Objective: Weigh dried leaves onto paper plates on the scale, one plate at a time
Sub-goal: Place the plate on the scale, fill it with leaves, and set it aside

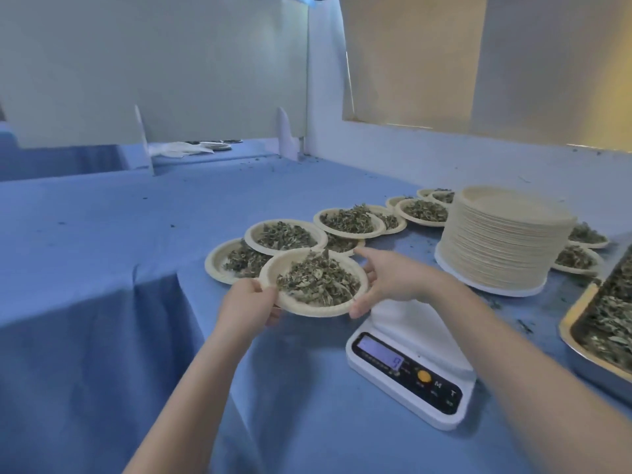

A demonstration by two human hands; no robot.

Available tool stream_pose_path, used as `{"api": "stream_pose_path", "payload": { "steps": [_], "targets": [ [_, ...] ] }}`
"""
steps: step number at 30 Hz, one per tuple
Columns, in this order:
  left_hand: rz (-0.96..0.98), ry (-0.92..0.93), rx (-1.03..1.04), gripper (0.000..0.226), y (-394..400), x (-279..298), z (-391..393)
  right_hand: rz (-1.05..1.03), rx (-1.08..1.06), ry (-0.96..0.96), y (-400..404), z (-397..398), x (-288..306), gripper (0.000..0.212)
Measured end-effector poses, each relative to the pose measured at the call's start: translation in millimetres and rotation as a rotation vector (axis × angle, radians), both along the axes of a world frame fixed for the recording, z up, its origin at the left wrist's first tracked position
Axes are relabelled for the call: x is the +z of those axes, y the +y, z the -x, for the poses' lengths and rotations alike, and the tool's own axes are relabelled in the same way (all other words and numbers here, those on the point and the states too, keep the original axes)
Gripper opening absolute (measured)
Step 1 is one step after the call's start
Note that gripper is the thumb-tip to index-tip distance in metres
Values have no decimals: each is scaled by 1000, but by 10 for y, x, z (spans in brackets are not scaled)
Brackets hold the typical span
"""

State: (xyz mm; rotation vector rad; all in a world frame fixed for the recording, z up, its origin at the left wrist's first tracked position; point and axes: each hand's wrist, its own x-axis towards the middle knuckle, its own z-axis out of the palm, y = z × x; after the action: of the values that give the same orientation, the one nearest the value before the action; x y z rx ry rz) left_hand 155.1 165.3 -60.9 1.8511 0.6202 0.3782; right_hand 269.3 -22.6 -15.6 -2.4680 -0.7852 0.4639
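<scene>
At centre left, our left hand (248, 302) has its grip curled on the near-left rim of a paper plate (273, 268) of dried leaves (316, 280); our right hand (388, 280) clasps the opposite rim, fingers spread. The plate hangs above the blue worktop (102, 234), left of the scale (410, 371) and the plate stack (502, 241).

The scale (410, 374) sits on the worktop (102, 234), with the plate stack (502, 241) behind it. Filled plates (284, 236) lie left of the stack, and a tray (602, 319) of leaves lies right of the scale.
</scene>
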Motion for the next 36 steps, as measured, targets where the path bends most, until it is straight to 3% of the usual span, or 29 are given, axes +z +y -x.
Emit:
{"api": "stream_pose_path", "payload": {
  "steps": [5,9,14,24,26,29,33,36],
  "targets": [
    [-85,98,-64,22,-7,-145,52,167,60,-59,97,-62,-49,116],
    [-84,120,-66,26,-27,-185,50,151,65,-20,36,-84,-10,108],
    [-78,135,-70,27,-87,-190,99,266,85,-65,-4,-68,10,118],
    [-40,145,-109,25,-222,-214,92,390,97,-37,-196,9,65,113],
    [-44,143,-72,19,-235,-207,70,392,98,-27,-201,4,76,109],
    [-103,136,-11,28,-250,-190,21,342,92,-23,-165,-34,65,102],
    [-175,166,-6,8,-241,-193,-51,256,82,7,-93,-70,0,112],
    [-262,235,-44,20,-226,-177,-93,226,77,2,-85,-93,-43,105]
  ]
}}
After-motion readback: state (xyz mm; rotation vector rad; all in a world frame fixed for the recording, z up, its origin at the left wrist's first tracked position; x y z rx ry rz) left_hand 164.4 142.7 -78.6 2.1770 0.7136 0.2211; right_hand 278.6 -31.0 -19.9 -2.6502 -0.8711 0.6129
